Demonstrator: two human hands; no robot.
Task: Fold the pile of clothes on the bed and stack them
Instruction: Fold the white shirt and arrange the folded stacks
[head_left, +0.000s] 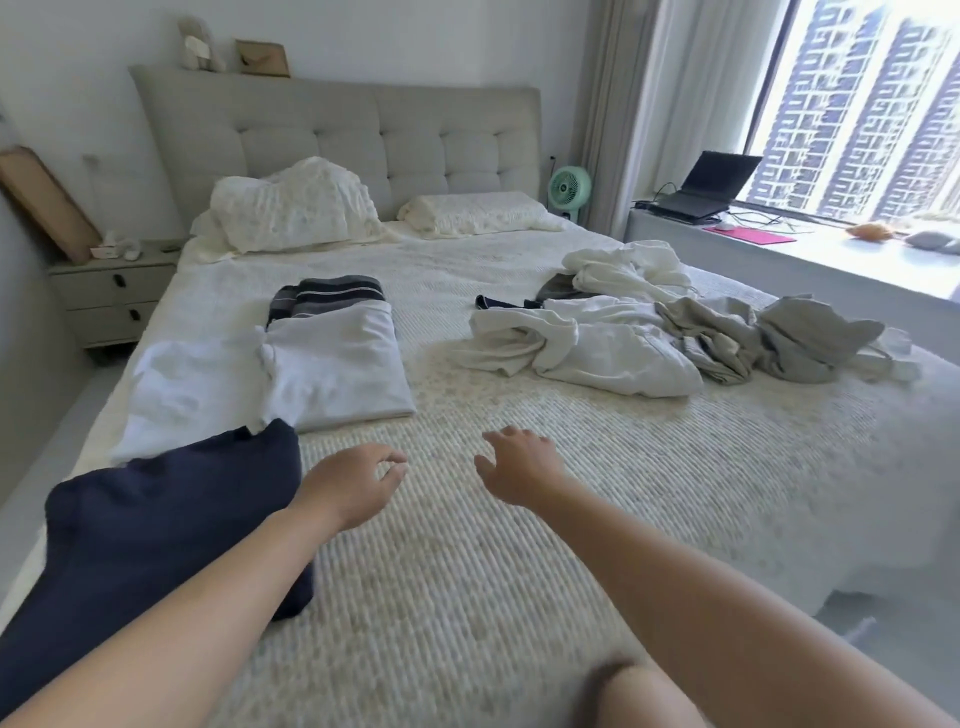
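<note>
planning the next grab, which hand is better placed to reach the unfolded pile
Right. The right hand hovers empty on the side of the crumpled white and grey clothes pile; the left hand sits nearer the folded white garments.

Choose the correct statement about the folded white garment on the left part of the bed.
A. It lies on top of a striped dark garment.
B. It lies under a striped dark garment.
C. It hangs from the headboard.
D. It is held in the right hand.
A: the folded white garment covers the near part of the striped dark garment, which shows only at its far edge, and both hands are empty over the bed.
</note>
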